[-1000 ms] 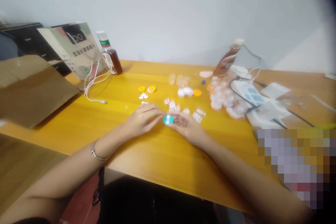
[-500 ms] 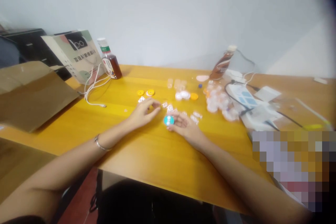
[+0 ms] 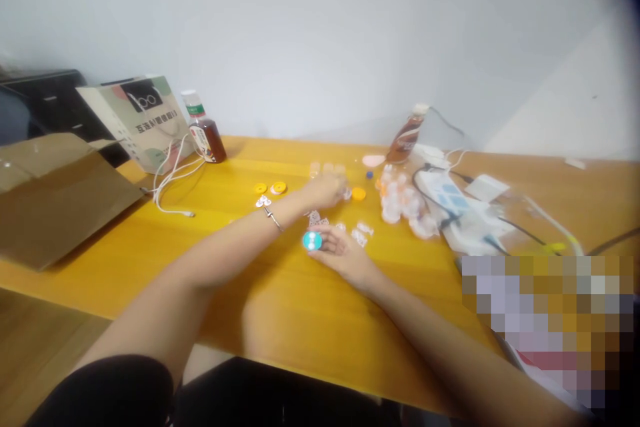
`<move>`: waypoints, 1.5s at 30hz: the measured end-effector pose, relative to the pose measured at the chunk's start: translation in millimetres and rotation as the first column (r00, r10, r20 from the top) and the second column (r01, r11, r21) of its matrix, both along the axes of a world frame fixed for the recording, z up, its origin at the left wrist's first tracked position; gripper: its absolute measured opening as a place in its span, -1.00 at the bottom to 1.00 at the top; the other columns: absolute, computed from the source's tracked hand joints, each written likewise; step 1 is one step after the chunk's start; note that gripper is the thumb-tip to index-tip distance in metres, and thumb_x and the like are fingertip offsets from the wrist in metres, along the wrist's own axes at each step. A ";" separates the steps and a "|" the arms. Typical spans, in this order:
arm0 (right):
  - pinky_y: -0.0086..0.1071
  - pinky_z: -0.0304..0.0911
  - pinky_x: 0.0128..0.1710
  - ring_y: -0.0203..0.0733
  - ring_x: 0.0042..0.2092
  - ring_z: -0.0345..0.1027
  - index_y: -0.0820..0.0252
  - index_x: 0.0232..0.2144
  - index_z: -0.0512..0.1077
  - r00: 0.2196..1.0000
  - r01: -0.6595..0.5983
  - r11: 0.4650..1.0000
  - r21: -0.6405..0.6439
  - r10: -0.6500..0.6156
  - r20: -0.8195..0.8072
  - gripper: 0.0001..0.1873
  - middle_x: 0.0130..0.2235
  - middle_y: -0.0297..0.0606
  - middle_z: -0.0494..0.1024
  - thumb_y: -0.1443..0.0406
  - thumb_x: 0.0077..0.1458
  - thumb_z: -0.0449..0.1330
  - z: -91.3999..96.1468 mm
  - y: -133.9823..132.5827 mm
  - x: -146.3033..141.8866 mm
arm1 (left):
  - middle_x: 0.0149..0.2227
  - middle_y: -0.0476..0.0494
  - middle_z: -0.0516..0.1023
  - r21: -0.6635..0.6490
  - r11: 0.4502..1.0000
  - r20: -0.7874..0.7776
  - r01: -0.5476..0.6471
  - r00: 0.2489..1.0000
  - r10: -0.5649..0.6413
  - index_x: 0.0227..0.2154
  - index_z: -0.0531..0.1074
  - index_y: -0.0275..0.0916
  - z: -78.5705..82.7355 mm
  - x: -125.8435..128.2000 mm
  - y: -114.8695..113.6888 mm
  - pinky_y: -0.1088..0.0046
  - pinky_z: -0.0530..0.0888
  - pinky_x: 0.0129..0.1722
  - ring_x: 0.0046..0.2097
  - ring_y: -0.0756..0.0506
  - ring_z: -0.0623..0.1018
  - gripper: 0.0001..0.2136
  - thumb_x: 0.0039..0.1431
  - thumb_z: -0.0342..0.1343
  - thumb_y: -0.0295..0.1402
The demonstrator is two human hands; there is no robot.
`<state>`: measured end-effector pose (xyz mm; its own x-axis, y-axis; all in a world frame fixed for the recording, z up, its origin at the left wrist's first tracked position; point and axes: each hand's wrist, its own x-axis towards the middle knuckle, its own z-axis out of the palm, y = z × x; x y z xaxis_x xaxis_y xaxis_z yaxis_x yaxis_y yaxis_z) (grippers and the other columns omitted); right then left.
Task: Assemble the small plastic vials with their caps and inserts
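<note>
Left hand (image 3: 327, 190): has moved forward across the table (image 3: 300, 320) from its earlier place beside the right hand; now at the white round pieces (image 3: 347, 193), mostly covering them. Blurred; cannot tell whether the fingers grip anything.
Right hand (image 3: 345, 255): nearer the front edge, thumb and fingers pinching the teal disc, as half a second ago.
Teal disc (image 3: 313, 241): held above the table, pale shapes on its face; detail too small to read.
Orange disc (image 3: 359, 194): just right of the white round pieces.
Translucent pieces (image 3: 328, 168): in a row just beyond the left hand.
Yellow discs (image 3: 279, 188): two, side by side, left of the left hand; small white pieces (image 3: 263, 201) near them.
Patterned pieces (image 3: 359, 237): scattered beyond the right hand, some partly hidden.
Clear cluster (image 3: 400, 201): heaped at right, near the leaning brown bottle (image 3: 404, 141).
Blue cap (image 3: 369, 175): between clear cluster and translucent pieces.
</note>
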<state>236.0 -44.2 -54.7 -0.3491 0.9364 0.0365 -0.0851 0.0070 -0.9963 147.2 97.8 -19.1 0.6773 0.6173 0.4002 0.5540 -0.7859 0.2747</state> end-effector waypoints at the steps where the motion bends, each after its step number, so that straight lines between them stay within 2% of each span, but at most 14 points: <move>1: -0.23 0.23 -0.03 -0.26 -0.20 0.38 0.12 -0.20 0.35 1.000 -0.002 1.000 0.001 0.002 0.005 -0.58 -0.26 -0.29 0.48 0.28 -0.20 0.30 0.7 -0.3 0.0 | -0.29 -0.17 0.48 -0.003 1.000 -0.009 -0.009 1.000 0.009 -0.35 0.40 -0.32 -0.7 0.8 0.3 0.26 0.37 -0.20 -0.22 -0.17 0.46 -0.88 0.00 0.05 -0.52; 6: -0.23 0.23 -0.03 -0.25 -0.20 0.39 0.12 -0.21 0.35 1.000 -0.002 1.000 0.008 0.002 0.007 -0.60 -0.25 -0.28 0.48 0.27 -0.20 0.29 2.9 -1.2 -0.9 | -0.17 -0.22 0.43 -0.009 0.999 0.016 -0.037 0.999 0.037 -0.18 0.36 -0.34 10.7 -10.1 -16.3 0.17 0.29 -0.08 -0.04 -0.22 0.38 -0.78 0.08 -0.01 -0.47; 8: -0.23 0.23 -0.04 -0.24 -0.20 0.39 0.12 -0.21 0.35 1.000 -0.004 1.000 0.009 0.004 0.011 -0.59 -0.25 -0.27 0.49 0.27 -0.20 0.29 2.6 -1.2 -1.0 | -0.10 -0.23 0.41 -0.037 0.999 0.076 -0.003 0.997 0.006 -0.04 0.27 -0.33 20.4 -25.5 -31.5 0.27 0.33 -0.09 -0.05 -0.16 0.40 -0.69 0.12 -0.02 -0.43; 10: -0.23 0.23 -0.04 -0.25 -0.20 0.39 0.13 -0.21 0.35 1.000 -0.003 1.000 0.011 0.003 0.021 -0.59 -0.24 -0.27 0.49 0.27 -0.19 0.29 2.3 -1.2 -0.9 | -0.11 -0.16 0.43 -0.081 0.996 0.111 0.035 0.993 -0.025 0.04 0.20 -0.22 28.8 -48.8 -50.0 0.42 0.40 -0.19 -0.15 -0.05 0.45 -0.65 0.17 -0.05 -0.40; 11: -0.23 0.23 -0.04 -0.25 -0.20 0.39 0.13 -0.20 0.35 1.000 -0.002 1.000 0.013 0.002 0.027 -0.59 -0.23 -0.26 0.49 0.27 -0.19 0.28 2.3 -1.2 -0.8 | -0.12 -0.15 0.44 -0.180 0.981 0.174 0.080 0.984 -0.048 0.05 0.20 -0.18 31.3 -62.6 -59.5 0.46 0.42 -0.25 -0.19 -0.03 0.46 -0.63 0.16 -0.02 -0.38; 14: -0.23 0.24 -0.04 -0.25 -0.21 0.40 0.14 -0.20 0.35 0.999 -0.003 1.000 0.015 0.003 0.040 -0.59 -0.24 -0.27 0.50 0.27 -0.19 0.28 2.5 -1.1 -1.1 | -0.18 -0.15 0.47 -0.469 0.865 0.341 0.179 0.940 -0.010 -0.03 0.29 -0.17 29.1 -104.7 -84.4 0.47 0.43 -0.29 -0.25 -0.01 0.48 -0.70 0.16 -0.01 -0.34; 18: -0.24 0.26 -0.06 -0.26 -0.23 0.41 0.15 -0.22 0.36 0.999 0.002 1.000 0.017 -0.003 0.053 -0.61 -0.26 -0.27 0.51 0.27 -0.19 0.28 3.1 -1.6 -2.7 | -0.21 -0.16 0.48 -0.718 0.602 0.515 0.350 0.849 0.121 -0.12 0.35 -0.22 9.6 -135.3 -98.9 0.41 0.44 -0.20 -0.23 -0.03 0.51 -0.77 0.15 0.03 -0.34; 21: -0.24 0.27 -0.06 -0.26 -0.23 0.42 0.16 -0.22 0.37 0.998 0.010 1.000 0.023 -0.011 0.064 -0.62 -0.25 -0.27 0.52 0.27 -0.19 0.28 4.0 -2.9 -3.7 | -0.17 -0.20 0.47 -0.767 0.447 0.583 0.461 0.791 0.184 -0.14 0.35 -0.25 -3.4 -133.6 -98.2 0.31 0.43 -0.11 -0.18 -0.08 0.52 -0.75 0.09 0.10 -0.37; 25: -0.24 0.27 -0.04 -0.25 -0.21 0.43 0.15 -0.22 0.38 0.997 0.001 1.000 0.026 -0.003 0.077 -0.63 -0.23 -0.27 0.54 0.27 -0.16 0.27 5.3 -4.3 -4.2 | -0.14 -0.19 0.46 -0.782 0.363 0.605 0.506 0.757 0.247 -0.17 0.36 -0.25 -10.1 -124.1 -97.3 0.31 0.43 -0.07 -0.14 -0.06 0.50 -0.77 0.08 0.11 -0.42; 27: -0.23 0.28 -0.05 -0.24 -0.22 0.43 0.15 -0.22 0.39 0.997 -0.001 1.000 0.026 -0.001 0.077 -0.64 -0.24 -0.28 0.55 0.27 -0.16 0.27 5.6 -4.3 -4.2 | -0.13 -0.18 0.45 -0.792 0.350 0.592 0.500 0.768 0.242 -0.16 0.36 -0.24 -10.5 -122.7 -98.9 0.33 0.44 -0.07 -0.13 -0.05 0.50 -0.78 0.09 0.10 -0.42; 29: -0.22 0.28 -0.04 -0.24 -0.22 0.44 0.15 -0.23 0.40 0.997 0.000 1.000 0.029 -0.002 0.072 -0.64 -0.25 -0.29 0.55 0.27 -0.16 0.27 6.0 -4.1 -4.1 | -0.13 -0.19 0.45 -0.792 0.364 0.584 0.490 0.783 0.217 -0.16 0.36 -0.23 -9.9 -123.0 -101.0 0.34 0.45 -0.08 -0.14 -0.04 0.50 -0.78 0.10 0.09 -0.42; 34: -0.20 0.28 -0.03 -0.22 -0.21 0.45 0.17 -0.22 0.41 0.998 0.004 1.000 0.014 -0.004 0.068 -0.63 -0.26 -0.29 0.57 0.26 -0.17 0.28 7.4 -3.9 -4.0 | -0.20 -0.19 0.48 -0.789 0.422 0.549 0.448 0.822 0.154 -0.10 0.34 -0.21 -7.4 -122.4 -103.4 0.41 0.48 -0.17 -0.24 -0.01 0.52 -0.75 0.13 0.06 -0.39; 40: -0.21 0.28 -0.04 -0.22 -0.23 0.45 0.18 -0.23 0.42 0.996 0.040 0.999 -0.002 -0.040 0.078 -0.62 -0.26 -0.27 0.57 0.29 -0.19 0.29 7.6 -3.6 -5.1 | -0.30 -0.15 0.52 -0.781 0.513 0.497 0.356 0.851 0.168 -0.21 0.44 -0.27 -10.6 -116.7 -102.7 0.50 0.48 -0.26 -0.32 0.03 0.52 -0.81 0.12 0.08 -0.35; 45: -0.20 0.30 -0.05 -0.23 -0.23 0.45 0.16 -0.24 0.43 0.995 0.049 0.999 0.022 -0.051 0.089 -0.65 -0.27 -0.28 0.57 0.30 -0.19 0.28 6.2 -2.9 -4.8 | -0.20 -0.17 0.52 -0.814 0.454 0.505 0.362 0.827 0.247 -0.19 0.44 -0.26 -14.1 -116.0 -102.6 0.40 0.47 -0.16 -0.23 -0.01 0.53 -0.76 0.04 0.15 -0.36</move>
